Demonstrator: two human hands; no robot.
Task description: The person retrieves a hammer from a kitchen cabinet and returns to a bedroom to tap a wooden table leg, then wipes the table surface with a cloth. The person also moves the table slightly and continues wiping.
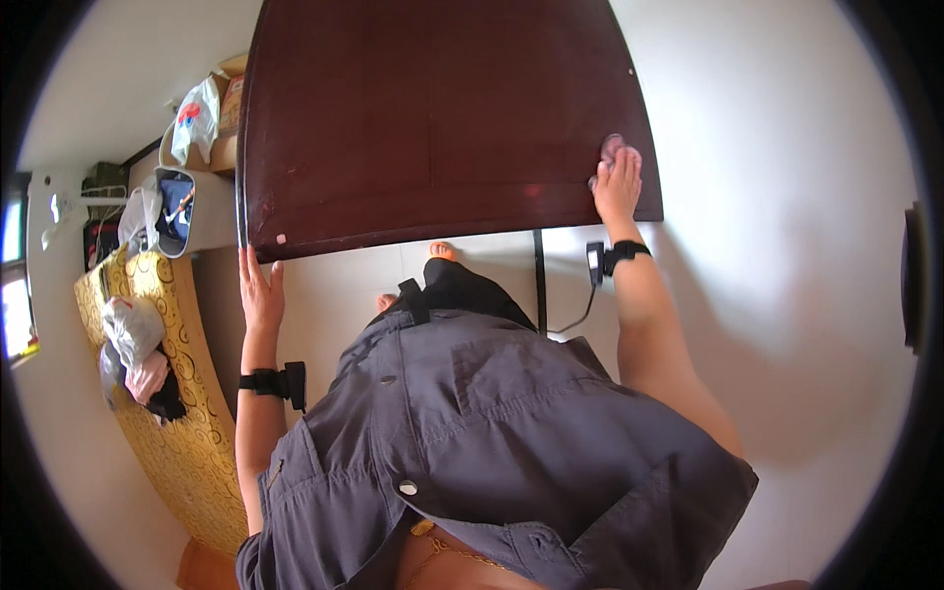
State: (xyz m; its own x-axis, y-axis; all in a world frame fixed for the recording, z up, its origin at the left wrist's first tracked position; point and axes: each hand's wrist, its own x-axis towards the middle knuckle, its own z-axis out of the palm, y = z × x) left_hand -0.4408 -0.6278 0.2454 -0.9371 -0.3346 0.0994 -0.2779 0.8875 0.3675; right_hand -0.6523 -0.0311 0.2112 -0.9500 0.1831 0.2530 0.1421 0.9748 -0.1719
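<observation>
In front of me is a dark red-brown table (433, 108) with a glossy top. My right hand (618, 193) lies on it near the right edge, its fingers pressed over a small pinkish-grey wad (613, 146). Only bits of that wad stick out past the fingers, so its kind cannot be made out. At the near left corner, my left hand (260, 295) has its fingers stretched out and touches the table's edge with the fingertips. Nothing shows in the left hand.
Left of the table stand cardboard boxes (224, 152), a white bag (197, 120) and a pale bin (205, 221) with dark contents. A yellow patterned mattress (177, 442) bears several bags. A white wall (787, 197) borders the right. Below the table edge, a dark leg (540, 280) meets the floor.
</observation>
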